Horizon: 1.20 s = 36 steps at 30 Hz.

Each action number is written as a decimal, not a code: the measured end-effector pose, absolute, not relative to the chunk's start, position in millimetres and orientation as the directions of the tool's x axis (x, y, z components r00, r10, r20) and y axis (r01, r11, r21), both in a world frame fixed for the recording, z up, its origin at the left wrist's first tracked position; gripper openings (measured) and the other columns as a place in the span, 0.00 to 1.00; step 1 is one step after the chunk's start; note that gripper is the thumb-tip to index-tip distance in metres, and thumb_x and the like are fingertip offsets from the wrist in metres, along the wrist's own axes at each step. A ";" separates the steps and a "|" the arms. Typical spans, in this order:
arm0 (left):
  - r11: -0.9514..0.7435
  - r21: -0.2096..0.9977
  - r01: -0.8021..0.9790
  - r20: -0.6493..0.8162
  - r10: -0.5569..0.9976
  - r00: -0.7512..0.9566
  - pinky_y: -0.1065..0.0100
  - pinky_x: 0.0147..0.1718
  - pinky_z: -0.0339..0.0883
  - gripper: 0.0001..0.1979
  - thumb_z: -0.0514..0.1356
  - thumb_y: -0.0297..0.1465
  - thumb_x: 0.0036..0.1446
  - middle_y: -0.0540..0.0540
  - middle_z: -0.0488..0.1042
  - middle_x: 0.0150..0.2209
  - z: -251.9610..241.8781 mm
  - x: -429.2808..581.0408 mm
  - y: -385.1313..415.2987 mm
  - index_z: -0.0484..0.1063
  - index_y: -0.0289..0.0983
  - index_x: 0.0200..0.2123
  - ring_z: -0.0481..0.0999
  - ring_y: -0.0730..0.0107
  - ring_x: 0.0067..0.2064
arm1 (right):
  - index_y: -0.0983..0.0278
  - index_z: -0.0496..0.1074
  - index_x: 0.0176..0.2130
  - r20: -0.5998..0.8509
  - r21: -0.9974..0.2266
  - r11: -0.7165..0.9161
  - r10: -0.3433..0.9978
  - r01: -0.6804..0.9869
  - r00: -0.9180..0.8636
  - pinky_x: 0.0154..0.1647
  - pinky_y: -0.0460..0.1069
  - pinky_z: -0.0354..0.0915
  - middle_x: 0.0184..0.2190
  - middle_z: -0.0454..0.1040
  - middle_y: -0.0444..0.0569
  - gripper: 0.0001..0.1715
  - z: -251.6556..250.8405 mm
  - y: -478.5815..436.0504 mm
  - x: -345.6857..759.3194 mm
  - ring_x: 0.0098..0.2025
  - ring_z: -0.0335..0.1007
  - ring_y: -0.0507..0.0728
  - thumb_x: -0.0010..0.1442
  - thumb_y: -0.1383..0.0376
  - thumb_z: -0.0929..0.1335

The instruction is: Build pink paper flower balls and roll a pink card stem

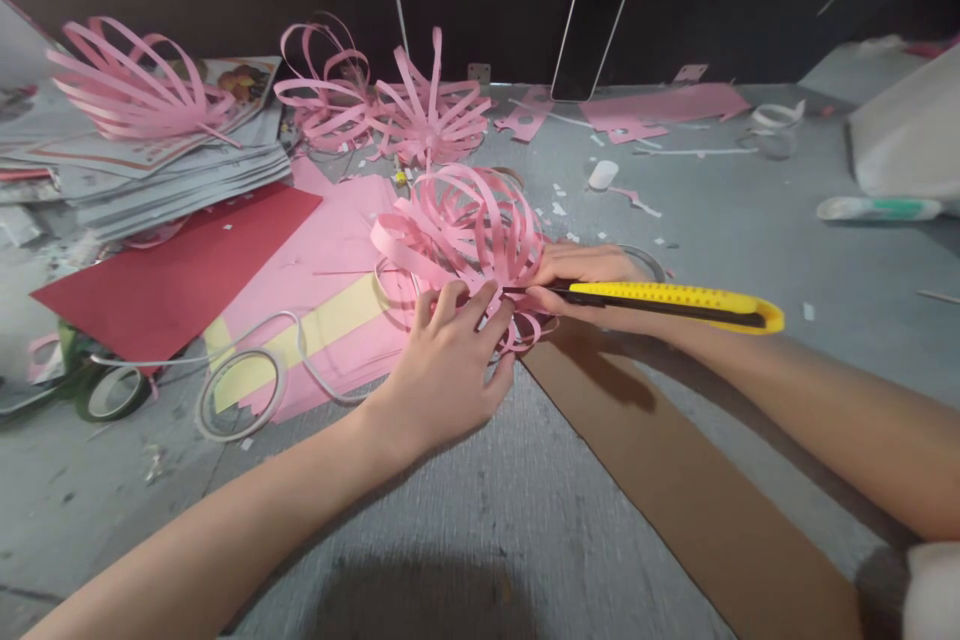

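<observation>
Just in front of me is a looped pink paper-strip flower [480, 215], its many strips gathered low at the centre. My left hand [457, 365] is closed on the near side of that gathered part, fingers bent over the strips. My right hand [581, 270] reaches in from the right and is closed on a yellow utility knife [675, 300]. The knife's handle extends back over the wrist, and its dark blade end points left at the flower's centre, close to my left fingertips. Whether the blade is cutting into the paper I cannot tell. Part of my right fingers is behind the strips.
Brown cardboard [675, 460] lies under my right arm. Left are pink sheets [345, 210], red paper [187, 260], tape rolls [112, 392] and a paper stack [187, 185]. More strip flowers [435, 110] stand behind. A phone [592, 35] leans on the dark wall.
</observation>
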<state>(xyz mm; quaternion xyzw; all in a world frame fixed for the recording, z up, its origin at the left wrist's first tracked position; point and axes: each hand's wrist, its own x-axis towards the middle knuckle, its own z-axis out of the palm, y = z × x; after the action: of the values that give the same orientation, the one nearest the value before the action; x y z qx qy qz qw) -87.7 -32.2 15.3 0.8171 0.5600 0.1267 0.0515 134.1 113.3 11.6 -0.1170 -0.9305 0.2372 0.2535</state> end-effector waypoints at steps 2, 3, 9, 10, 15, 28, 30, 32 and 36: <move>-0.368 0.225 0.902 0.148 0.928 0.342 0.39 0.65 0.58 0.24 0.54 0.36 0.73 0.38 0.67 0.72 15.9 -87.6 -32.2 0.69 0.39 0.69 0.64 0.41 0.65 | 0.58 0.77 0.40 0.390 -0.558 0.823 0.374 0.107 -0.842 0.44 0.51 0.69 0.36 0.81 0.46 0.10 11.2 113.3 133.5 0.37 0.74 0.54 0.75 0.61 0.68; -0.367 0.224 0.903 0.146 0.928 0.342 0.39 0.65 0.58 0.24 0.53 0.36 0.73 0.38 0.67 0.72 16.2 -87.5 -32.2 0.69 0.39 0.69 0.64 0.41 0.65 | 0.59 0.77 0.39 0.372 -0.585 0.803 0.391 0.115 -0.842 0.44 0.51 0.69 0.35 0.80 0.46 0.11 11.1 113.2 133.4 0.37 0.74 0.54 0.75 0.61 0.68; -0.367 0.210 0.906 0.125 0.929 0.347 0.39 0.65 0.58 0.26 0.53 0.37 0.73 0.38 0.65 0.73 17.4 -87.5 -32.1 0.69 0.37 0.69 0.64 0.40 0.65 | 0.62 0.76 0.37 0.304 -0.663 0.731 0.460 0.161 -0.834 0.40 0.47 0.64 0.32 0.77 0.44 0.11 12.5 112.7 134.3 0.34 0.69 0.51 0.73 0.63 0.68; -0.368 0.211 0.906 0.127 0.929 0.348 0.39 0.64 0.58 0.26 0.53 0.37 0.73 0.38 0.65 0.73 17.4 -87.6 -32.1 0.69 0.37 0.69 0.64 0.40 0.66 | 0.63 0.75 0.37 0.295 -0.670 0.725 0.455 0.158 -0.840 0.39 0.47 0.64 0.32 0.77 0.44 0.11 13.7 112.8 134.1 0.34 0.68 0.51 0.73 0.63 0.69; -0.367 0.220 0.904 0.132 0.929 0.345 0.39 0.65 0.58 0.25 0.54 0.37 0.73 0.38 0.66 0.73 16.8 -88.0 -31.8 0.69 0.38 0.69 0.64 0.40 0.66 | 0.63 0.74 0.36 0.238 -0.683 0.707 0.452 0.183 -0.860 0.39 0.46 0.62 0.32 0.76 0.43 0.10 21.2 114.2 132.4 0.34 0.66 0.50 0.72 0.64 0.69; -0.376 0.214 0.902 0.127 0.926 0.356 0.39 0.64 0.59 0.25 0.54 0.37 0.73 0.36 0.67 0.72 17.2 -88.1 -31.1 0.70 0.36 0.69 0.64 0.39 0.65 | 0.63 0.72 0.34 0.260 -0.630 0.763 0.381 0.143 -0.887 0.36 0.45 0.59 0.30 0.70 0.40 0.12 21.1 120.8 135.0 0.33 0.62 0.49 0.73 0.64 0.68; -0.377 0.221 0.899 0.132 0.925 0.355 0.39 0.64 0.59 0.25 0.55 0.37 0.73 0.36 0.67 0.72 17.1 -88.2 -31.3 0.70 0.36 0.69 0.64 0.39 0.65 | 0.63 0.72 0.35 0.245 -0.633 0.758 0.388 0.156 -0.888 0.36 0.45 0.59 0.31 0.71 0.41 0.12 21.7 120.0 135.2 0.33 0.63 0.49 0.73 0.65 0.68; -0.377 0.227 0.898 0.134 0.925 0.355 0.39 0.64 0.59 0.25 0.55 0.37 0.73 0.36 0.67 0.72 16.8 -88.4 -31.4 0.69 0.36 0.69 0.64 0.39 0.65 | 0.62 0.72 0.35 0.259 -0.616 0.772 0.384 0.154 -0.886 0.37 0.46 0.60 0.31 0.72 0.41 0.11 22.3 118.4 135.2 0.33 0.63 0.50 0.73 0.65 0.68; -0.382 0.224 0.897 0.138 0.923 0.359 0.40 0.64 0.60 0.25 0.55 0.37 0.73 0.36 0.67 0.72 16.0 -88.6 -31.2 0.69 0.36 0.69 0.64 0.39 0.65 | 0.61 0.71 0.36 0.348 -0.525 0.848 0.295 0.075 -0.890 0.43 0.48 0.63 0.32 0.71 0.43 0.12 25.8 113.0 134.5 0.34 0.64 0.51 0.75 0.66 0.66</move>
<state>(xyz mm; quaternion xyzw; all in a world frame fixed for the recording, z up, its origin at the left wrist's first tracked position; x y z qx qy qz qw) -88.6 -31.2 16.0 0.8224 0.5532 0.1211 0.0549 134.5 113.0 25.8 -0.0987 -0.9374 0.2577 0.2126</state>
